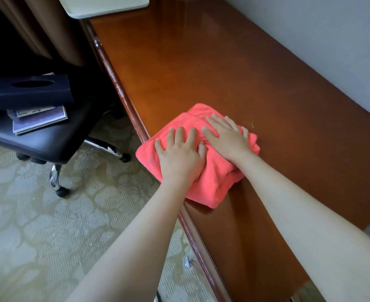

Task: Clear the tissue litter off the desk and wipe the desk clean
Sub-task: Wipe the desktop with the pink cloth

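Polished wood fills the view, and no tissue litter is seen anywhere on the desk (234,68), so the clearing looks done and the wiping is judged to be under way, with the long stretch toward the far end and the strip nearest the camera apparently left to cover. A folded pink cloth (214,182) is pressed flat at the desk's front edge, one corner overhanging it, by the left hand (179,155) and right hand (227,138), fingers spread, palms down, nothing pinched. Its long axis is laid slantwise, front edge toward the back edge by the wall, a few pale specks just beyond it.
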### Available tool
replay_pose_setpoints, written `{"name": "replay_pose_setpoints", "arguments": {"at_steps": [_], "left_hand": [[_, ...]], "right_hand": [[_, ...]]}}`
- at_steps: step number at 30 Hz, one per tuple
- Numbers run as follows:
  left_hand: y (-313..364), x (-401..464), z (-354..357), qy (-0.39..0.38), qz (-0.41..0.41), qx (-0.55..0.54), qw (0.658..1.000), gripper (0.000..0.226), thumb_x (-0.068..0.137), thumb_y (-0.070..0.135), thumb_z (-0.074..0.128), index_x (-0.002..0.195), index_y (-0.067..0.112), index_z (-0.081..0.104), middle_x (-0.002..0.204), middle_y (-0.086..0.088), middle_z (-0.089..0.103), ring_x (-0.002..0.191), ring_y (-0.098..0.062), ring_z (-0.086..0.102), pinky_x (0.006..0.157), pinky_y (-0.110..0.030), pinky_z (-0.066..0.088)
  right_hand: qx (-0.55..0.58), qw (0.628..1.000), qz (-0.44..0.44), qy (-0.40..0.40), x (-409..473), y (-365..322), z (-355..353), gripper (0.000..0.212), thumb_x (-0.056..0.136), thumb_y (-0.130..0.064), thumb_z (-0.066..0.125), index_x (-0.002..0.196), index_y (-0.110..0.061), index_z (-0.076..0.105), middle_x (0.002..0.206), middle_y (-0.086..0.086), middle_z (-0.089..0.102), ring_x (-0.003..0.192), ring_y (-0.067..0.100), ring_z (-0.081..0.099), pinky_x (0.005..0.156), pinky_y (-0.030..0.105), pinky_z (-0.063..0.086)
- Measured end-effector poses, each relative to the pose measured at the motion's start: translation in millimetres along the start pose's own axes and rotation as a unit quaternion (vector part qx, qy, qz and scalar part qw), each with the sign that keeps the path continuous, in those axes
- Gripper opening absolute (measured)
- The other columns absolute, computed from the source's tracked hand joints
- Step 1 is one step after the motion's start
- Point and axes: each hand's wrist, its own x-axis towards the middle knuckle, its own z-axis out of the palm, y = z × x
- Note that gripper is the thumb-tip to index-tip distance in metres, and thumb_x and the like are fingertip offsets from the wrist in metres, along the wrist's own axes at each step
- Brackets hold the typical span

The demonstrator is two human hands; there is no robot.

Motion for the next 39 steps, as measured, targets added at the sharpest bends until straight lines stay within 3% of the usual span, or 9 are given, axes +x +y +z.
{"name": "replay_pose_setpoints", "arguments": {"at_steps": [12,17,22,29,33,39], "left_hand": [[58.1,-95.4,23.2,0.007,-0.063,-0.005,0.998,0.049,0.097,0.045,0.027,0.143,0.031,0.031,0.154,-0.001,0.026,0.145,-0.02,0.015,0.114,-0.051,0.007],[96.0,-141.4,36.1,0.025,-0.085,0.001,0.996,0.082,0.072,0.054,-0.003,0.141,0.032,0.036,0.152,0.0,0.031,0.144,-0.019,0.019,0.113,-0.051,0.011],[114.0,-164.7,42.1,0.019,-0.104,-0.013,0.994,0.081,0.075,0.055,-0.002,0.14,0.031,0.039,0.152,0.0,0.032,0.144,-0.02,0.02,0.113,-0.053,0.011],[117.3,-145.1,40.5,0.028,-0.189,-0.028,0.981,0.084,0.074,0.055,-0.01,0.146,0.032,0.027,0.156,0.002,0.021,0.146,-0.018,0.007,0.112,-0.057,0.002],[110.7,-111.0,35.9,0.005,-0.26,-0.034,0.965,0.054,0.099,0.046,0.009,0.149,0.029,0.016,0.158,-0.001,0.01,0.147,-0.021,-0.002,0.111,-0.06,0.002],[99.7,-24.5,28.0,-0.01,-0.346,-0.056,0.937,0.052,0.1,0.039,0.005,0.15,0.026,0.005,0.159,-0.004,0.0,0.146,-0.025,-0.01,0.11,-0.062,0.003]], "right_hand": [[-0.011,0.998,-0.062,-0.031,-82.8,58.8,-1.5,0.057,0.095,-0.059,0.022,0.147,-0.037,0.022,0.157,-0.017,0.011,0.146,0.011,0.004,0.115,0.045,0.002],[-0.014,0.997,-0.073,-0.036,-122.2,94.5,-4.6,0.056,0.096,-0.058,0.024,0.147,-0.037,0.023,0.157,-0.018,0.012,0.145,0.01,0.005,0.115,0.044,0.002],[-0.015,0.996,-0.079,-0.045,-141.6,112.0,-6.4,0.054,0.096,-0.057,0.024,0.147,-0.037,0.023,0.157,-0.019,0.011,0.146,0.01,0.003,0.115,0.046,0.0],[-0.024,0.987,-0.125,-0.094,-109.0,91.1,-11.3,0.053,0.098,-0.052,0.021,0.149,-0.036,0.016,0.157,-0.02,0.005,0.146,0.009,-0.005,0.115,0.048,-0.007],[-0.046,0.978,-0.166,-0.114,-72.8,64.1,-17.2,0.051,0.1,-0.048,0.02,0.15,-0.035,0.014,0.157,-0.019,0.002,0.146,0.014,-0.012,0.113,0.052,-0.012],[-0.133,0.955,-0.223,-0.145,7.1,8.3,-29.7,0.054,0.1,-0.029,0.035,0.15,-0.031,0.013,0.158,-0.015,-0.006,0.145,0.023,-0.017,0.109,0.065,-0.006]]}}
